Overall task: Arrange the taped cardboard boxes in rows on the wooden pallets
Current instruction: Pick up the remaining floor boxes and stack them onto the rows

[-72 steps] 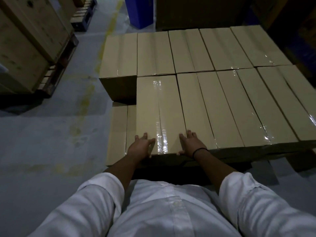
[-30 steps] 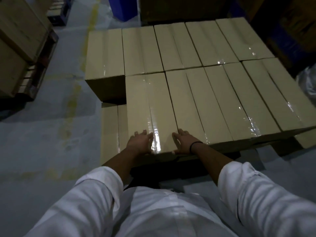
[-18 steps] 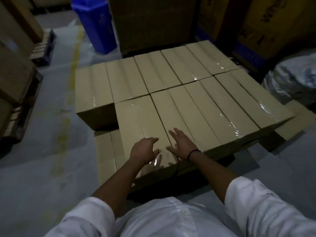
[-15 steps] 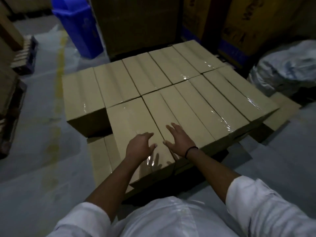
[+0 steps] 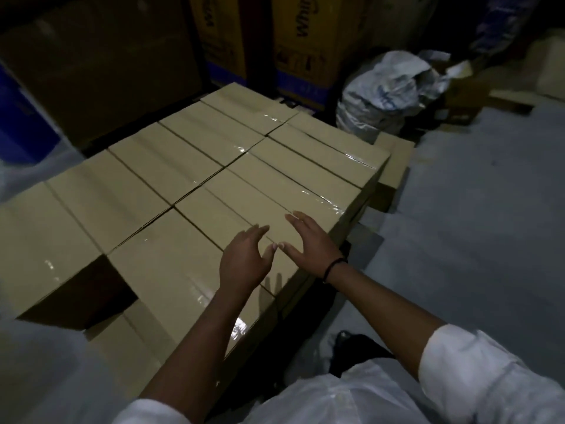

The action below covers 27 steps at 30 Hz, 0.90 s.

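Taped tan cardboard boxes (image 5: 195, 160) lie in two tight rows, stacked on a lower layer (image 5: 134, 341); the pallet beneath is hidden. The nearest top box (image 5: 171, 270) has shiny tape along its middle. My left hand (image 5: 244, 258) hovers over its right end, fingers spread, holding nothing. My right hand (image 5: 305, 240), with a black band at the wrist, is held flat just above the neighbouring box (image 5: 232, 209), also holding nothing. A gap in the top layer at the near left (image 5: 91, 295) shows dark box sides.
Tall printed cartons (image 5: 299, 47) and a large brown carton (image 5: 101, 62) stand behind the stack. A crumpled white sack (image 5: 385, 96) lies at the right rear, with flat cardboard (image 5: 394, 160) beside the stack. A blue bin (image 5: 18, 130) stands at left. Grey floor (image 5: 477, 228) spreads to the right.
My hands have lifted off the near box's end and moved right, close together. My view has swung right, so the stack now runs diagonally.
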{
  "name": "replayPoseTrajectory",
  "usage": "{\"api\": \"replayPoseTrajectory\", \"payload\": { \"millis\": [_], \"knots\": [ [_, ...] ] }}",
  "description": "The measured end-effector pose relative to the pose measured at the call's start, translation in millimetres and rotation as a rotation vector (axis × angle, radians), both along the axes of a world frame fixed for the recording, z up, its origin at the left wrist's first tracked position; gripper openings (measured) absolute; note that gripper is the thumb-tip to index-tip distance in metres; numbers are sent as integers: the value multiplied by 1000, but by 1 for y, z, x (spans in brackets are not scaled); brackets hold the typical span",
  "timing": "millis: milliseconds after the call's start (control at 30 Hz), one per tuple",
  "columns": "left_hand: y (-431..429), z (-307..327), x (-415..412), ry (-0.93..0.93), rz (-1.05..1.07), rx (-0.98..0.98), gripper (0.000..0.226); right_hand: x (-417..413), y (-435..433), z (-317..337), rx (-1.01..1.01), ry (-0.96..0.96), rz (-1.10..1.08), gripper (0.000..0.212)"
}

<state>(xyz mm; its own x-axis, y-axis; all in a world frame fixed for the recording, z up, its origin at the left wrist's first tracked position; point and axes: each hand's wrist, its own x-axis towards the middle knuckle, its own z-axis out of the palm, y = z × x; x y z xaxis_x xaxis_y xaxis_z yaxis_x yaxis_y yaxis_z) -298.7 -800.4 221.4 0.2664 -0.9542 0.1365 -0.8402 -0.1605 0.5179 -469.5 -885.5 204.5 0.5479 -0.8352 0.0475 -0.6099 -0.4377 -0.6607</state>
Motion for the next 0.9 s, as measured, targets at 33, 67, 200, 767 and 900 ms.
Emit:
{"api": "replayPoseTrajectory", "payload": {
  "millis": [33,67,200,767,900],
  "knots": [
    [-9,0,-6,3,-17,7,50,-9,-5,1,6,-3,-28,69],
    [-19,1,-13,0,-37,12,50,-20,-10,1,8,-5,-57,69],
    [-65,1,-51,-34,-124,22,50,-70,-39,-1,41,6,-192,70],
    [-313,11,-321,18,-408,28,47,-370,-239,2,90,-46,-520,70],
    [-353,9,-361,24,-432,48,50,-418,-278,-1,113,-46,-561,71]
  ]
}}
